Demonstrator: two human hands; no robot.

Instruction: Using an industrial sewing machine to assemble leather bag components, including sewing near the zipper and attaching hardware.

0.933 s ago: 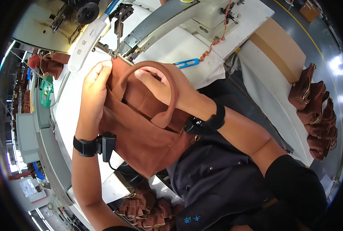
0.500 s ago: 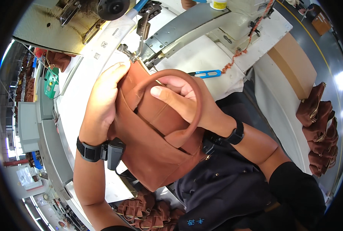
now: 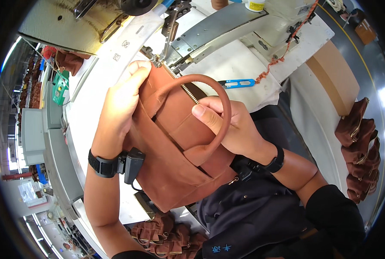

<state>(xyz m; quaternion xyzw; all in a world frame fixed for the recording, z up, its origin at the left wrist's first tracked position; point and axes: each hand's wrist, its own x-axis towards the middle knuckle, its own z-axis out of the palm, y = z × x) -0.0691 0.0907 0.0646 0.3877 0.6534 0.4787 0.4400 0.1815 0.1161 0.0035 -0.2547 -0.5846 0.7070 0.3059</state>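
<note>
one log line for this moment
left hand: grips brown bag | right hand: on bag by zipper | at sewing machine

Bag-sewing workshop, factory floor. Industrial grey-white sewing machine (image 3: 227, 32) on white worktop (image 3: 240, 64), needle arm right over rust-brown fabric handbag with rounded handle and metal zip (image 3: 179, 146). Blue-handled thread snips (image 3: 235, 83) lying on worktop. Stack of finished brown bags (image 3: 361, 151) at right, more brown bags heaped (image 3: 166, 235) below. Further workstations in a row (image 3: 41, 112) along left, grey floor with yellow line (image 3: 352, 47).
</note>
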